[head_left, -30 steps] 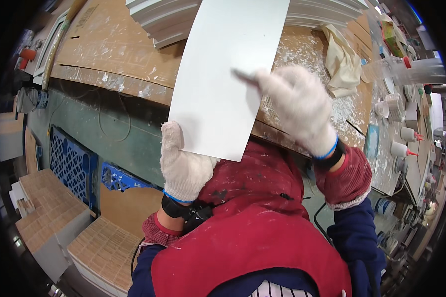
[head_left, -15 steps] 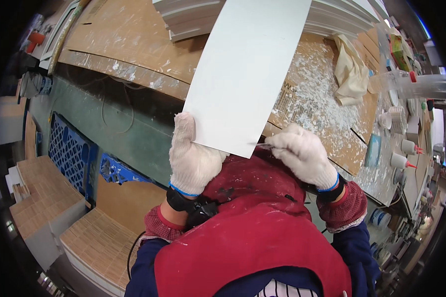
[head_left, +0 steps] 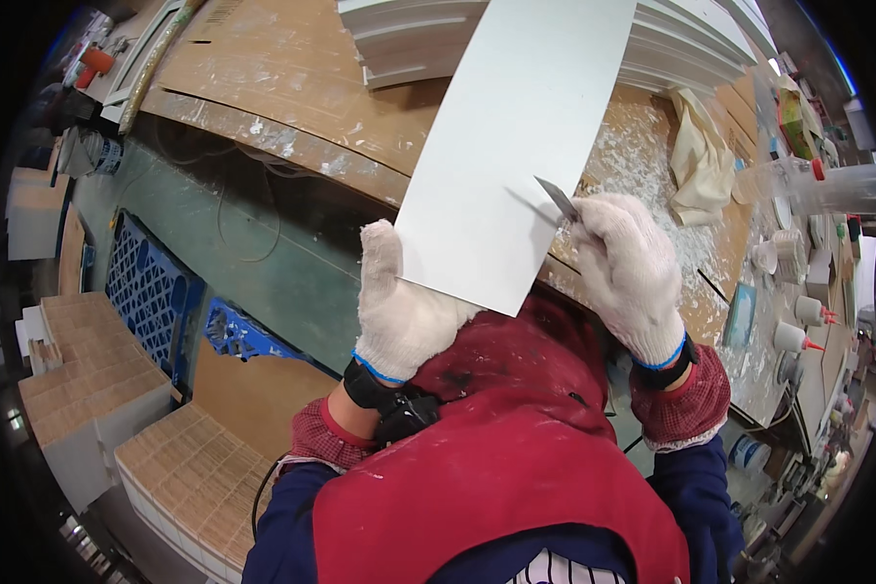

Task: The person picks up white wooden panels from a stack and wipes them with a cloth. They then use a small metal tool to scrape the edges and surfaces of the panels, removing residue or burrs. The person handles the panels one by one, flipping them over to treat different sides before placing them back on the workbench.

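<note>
A long white board (head_left: 516, 146) slants away from me, its near end above my red apron. My left hand (head_left: 399, 302), in a white knit glove, grips the near left corner, thumb along the side edge and fingers hidden underneath. In my gloved right hand (head_left: 633, 263) is a small grey blade (head_left: 556, 199), perhaps a scraper or knife; its handle is hidden in the fist. The blade points up and left over the board's right edge and throws a shadow on the white face. Whether it touches the board I cannot tell.
Cardboard (head_left: 292, 78) spattered with white covers the bench. Ribbed white panels (head_left: 419, 44) lie stacked under the board's far part. A cream cloth (head_left: 701, 161), a clear bottle and white squeeze bottles (head_left: 793, 337) with red tips are to the right. A blue plastic pallet (head_left: 151, 282) stands lower left.
My right hand has moved up and right from the board's near end, and the blade now shows plainly, pointing up and left. The view has shifted slightly; my left hand keeps its grip.
</note>
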`<state>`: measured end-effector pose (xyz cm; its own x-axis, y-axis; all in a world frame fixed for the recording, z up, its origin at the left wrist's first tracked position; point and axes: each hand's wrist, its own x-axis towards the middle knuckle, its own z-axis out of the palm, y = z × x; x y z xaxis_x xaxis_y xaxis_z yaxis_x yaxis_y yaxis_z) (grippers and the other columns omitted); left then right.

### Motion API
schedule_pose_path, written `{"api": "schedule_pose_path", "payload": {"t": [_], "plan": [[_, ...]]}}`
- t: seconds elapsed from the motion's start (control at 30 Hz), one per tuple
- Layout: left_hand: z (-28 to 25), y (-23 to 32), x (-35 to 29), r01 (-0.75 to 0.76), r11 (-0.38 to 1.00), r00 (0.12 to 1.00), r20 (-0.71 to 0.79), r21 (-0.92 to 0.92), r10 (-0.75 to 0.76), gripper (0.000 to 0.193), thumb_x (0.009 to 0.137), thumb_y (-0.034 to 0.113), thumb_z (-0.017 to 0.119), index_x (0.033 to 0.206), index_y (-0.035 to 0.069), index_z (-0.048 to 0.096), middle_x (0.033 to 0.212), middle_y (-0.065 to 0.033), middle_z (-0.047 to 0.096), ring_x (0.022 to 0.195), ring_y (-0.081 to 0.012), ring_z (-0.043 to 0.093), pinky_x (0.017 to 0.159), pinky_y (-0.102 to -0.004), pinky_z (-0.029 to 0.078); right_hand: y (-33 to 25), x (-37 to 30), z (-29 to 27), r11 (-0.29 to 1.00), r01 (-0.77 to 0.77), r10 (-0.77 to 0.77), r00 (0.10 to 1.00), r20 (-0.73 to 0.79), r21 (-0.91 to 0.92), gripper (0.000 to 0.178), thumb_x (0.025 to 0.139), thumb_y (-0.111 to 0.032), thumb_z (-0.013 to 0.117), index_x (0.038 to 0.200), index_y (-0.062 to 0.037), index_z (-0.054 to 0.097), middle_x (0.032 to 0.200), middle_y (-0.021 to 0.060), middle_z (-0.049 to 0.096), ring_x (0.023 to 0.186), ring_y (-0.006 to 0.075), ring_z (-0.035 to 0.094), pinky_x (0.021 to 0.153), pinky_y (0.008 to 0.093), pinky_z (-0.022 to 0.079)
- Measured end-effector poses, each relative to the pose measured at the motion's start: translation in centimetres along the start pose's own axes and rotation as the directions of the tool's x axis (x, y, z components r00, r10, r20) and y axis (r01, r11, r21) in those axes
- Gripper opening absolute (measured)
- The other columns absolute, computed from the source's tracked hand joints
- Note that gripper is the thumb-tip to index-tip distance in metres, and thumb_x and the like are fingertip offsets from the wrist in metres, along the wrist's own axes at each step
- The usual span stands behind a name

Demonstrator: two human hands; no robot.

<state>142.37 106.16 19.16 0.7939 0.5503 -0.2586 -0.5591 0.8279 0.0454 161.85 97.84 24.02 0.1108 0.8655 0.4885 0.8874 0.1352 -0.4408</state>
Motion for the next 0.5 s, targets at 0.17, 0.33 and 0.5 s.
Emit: {"api": "schedule_pose_path", "payload": {"t": [0.17, 0.33, 0.5], "plan": [[-0.6, -0.3, 0.1, -0.006, 0.999, 0.997, 0.082, 0.044, 0.002, 0.096, 0.081, 0.075, 0.045, 0.146, 0.007, 0.026, 0.147, -0.0144, 0.033, 0.135, -0.0335, 0.032, 0.11, -0.0517, 0.028, 0.1, 1.6, 1.4, 0.972, 0.067, -0.042, 0.993, 0.114, -0.227, 0.02, 0.076, -0.008, 0.062, 0.096, -0.0073, 0.059, 0.078, 0.0062, 0.056, 0.071, 0.0257, 0.058, 0.063, 0.0358, 0.048], [0.3, 0.0, 0.0, 0.01, 0.999, 1.0, 0.002, 0.047, -0.01, 0.099, 0.08, 0.078, 0.041, 0.146, 0.006, 0.027, 0.148, -0.0152, 0.033, 0.135, -0.0342, 0.033, 0.111, -0.0509, 0.026, -2.2, 0.1, 2.8, 0.915, 0.269, -0.24, 0.962, 0.131, -0.301, 0.015, 0.074, -0.018, 0.066, 0.086, -0.0122, 0.059, 0.073, 0.0014, 0.053, 0.064, 0.0165, 0.054, 0.057, 0.0305, 0.044], [-1.7, -0.4, 0.2, 0.042, 0.998, 0.982, 0.185, -0.048, -0.033, 0.097, 0.081, 0.076, 0.042, 0.146, 0.005, 0.027, 0.147, -0.0162, 0.035, 0.133, -0.0337, 0.036, 0.11, -0.0515, 0.027, -4.8, -3.1, 2.2, 0.965, 0.261, -0.241, 0.851, 0.466, 0.021, 0.009, 0.07, -0.018, 0.059, 0.079, -0.0156, 0.056, 0.067, -0.0001, 0.046, 0.066, 0.0172, 0.056, 0.059, 0.0298, 0.046]]}}
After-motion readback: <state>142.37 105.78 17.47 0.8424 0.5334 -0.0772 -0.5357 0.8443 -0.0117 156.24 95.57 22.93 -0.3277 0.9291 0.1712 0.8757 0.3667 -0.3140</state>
